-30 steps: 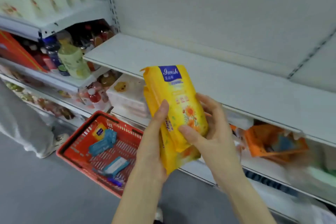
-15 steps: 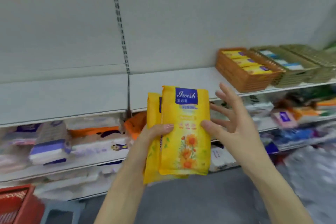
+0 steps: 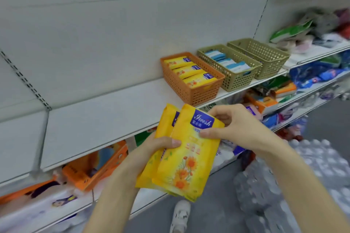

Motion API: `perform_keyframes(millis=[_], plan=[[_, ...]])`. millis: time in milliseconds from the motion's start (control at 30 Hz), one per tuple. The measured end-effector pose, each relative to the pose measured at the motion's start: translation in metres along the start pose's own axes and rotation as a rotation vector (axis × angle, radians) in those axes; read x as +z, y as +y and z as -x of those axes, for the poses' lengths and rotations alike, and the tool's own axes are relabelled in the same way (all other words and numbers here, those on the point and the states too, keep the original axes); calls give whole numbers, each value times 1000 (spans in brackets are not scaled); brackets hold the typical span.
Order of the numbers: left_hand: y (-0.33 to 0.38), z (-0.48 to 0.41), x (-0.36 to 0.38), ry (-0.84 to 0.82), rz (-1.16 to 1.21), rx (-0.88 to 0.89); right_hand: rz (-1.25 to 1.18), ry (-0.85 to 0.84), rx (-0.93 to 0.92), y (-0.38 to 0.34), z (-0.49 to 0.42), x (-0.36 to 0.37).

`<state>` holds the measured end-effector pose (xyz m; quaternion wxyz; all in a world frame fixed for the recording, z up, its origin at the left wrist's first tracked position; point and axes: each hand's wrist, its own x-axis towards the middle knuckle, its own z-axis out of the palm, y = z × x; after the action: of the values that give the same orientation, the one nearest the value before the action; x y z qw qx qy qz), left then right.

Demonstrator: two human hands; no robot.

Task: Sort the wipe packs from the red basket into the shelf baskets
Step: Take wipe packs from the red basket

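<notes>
Two yellow wipe packs with blue labels sit stacked in front of me; the front yellow pack (image 3: 186,155) overlaps the rear yellow pack (image 3: 164,128). My left hand (image 3: 157,146) grips both from the left, thumb across the front. My right hand (image 3: 233,128) pinches the front pack's top right corner. On the white shelf (image 3: 106,119) above stand an orange basket (image 3: 197,92) holding three yellow packs, a green basket (image 3: 235,79) with blue-and-white packs, and a second green basket (image 3: 269,60) whose inside I cannot see. The red basket is out of view.
Lower shelves hold orange boxes (image 3: 94,168) and mixed tissue packs. Shrink-wrapped water bottles (image 3: 303,181) lie on the grey floor at the right. My white shoe (image 3: 180,213) shows below the packs. More goods crowd the far-right shelf (image 3: 312,30).
The view swung right, away from the red basket, and the shelf baskets came closer. My right hand went from open beside the packs to pinching the front pack's top corner.
</notes>
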<state>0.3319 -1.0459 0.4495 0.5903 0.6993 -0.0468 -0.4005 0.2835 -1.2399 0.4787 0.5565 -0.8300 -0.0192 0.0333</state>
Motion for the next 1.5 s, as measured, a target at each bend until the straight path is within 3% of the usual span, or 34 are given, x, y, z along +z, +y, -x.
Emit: perform_keyframes(millis=[33,100,200,300,433,567,800,1033,1100,1167,1233,1333,1500], plan=[[7,-16,-4,-18,209,-41,-31,0,23,6,-15,-10],[17,-56,-13,96,353,-85,-78,-7,80,19,-48,-31],[38,-105,-48,34,506,73,-174,44,156,40,-98,-62],[57,-145,-84,228,626,72,-313,234,231,60,-149,-96],[71,-184,-120,306,807,96,-370,516,259,85,-224,-137],[86,-213,-138,309,825,50,-324,628,266,105,-295,-142],[91,-238,-145,471,752,57,-236,565,348,126,-403,-114],[95,-252,-135,561,807,101,-127,372,359,139,-439,-103],[98,-257,-133,580,815,118,165,304,239,137,-439,-107],[100,-261,-132,603,827,133,619,244,83,134,-433,-109],[102,-263,-131,619,840,142,881,198,-17,135,-430,-109],[104,-267,-129,634,849,149,831,123,-119,138,-432,-108],[107,-270,-128,653,845,153,730,17,-141,145,-442,-102]])
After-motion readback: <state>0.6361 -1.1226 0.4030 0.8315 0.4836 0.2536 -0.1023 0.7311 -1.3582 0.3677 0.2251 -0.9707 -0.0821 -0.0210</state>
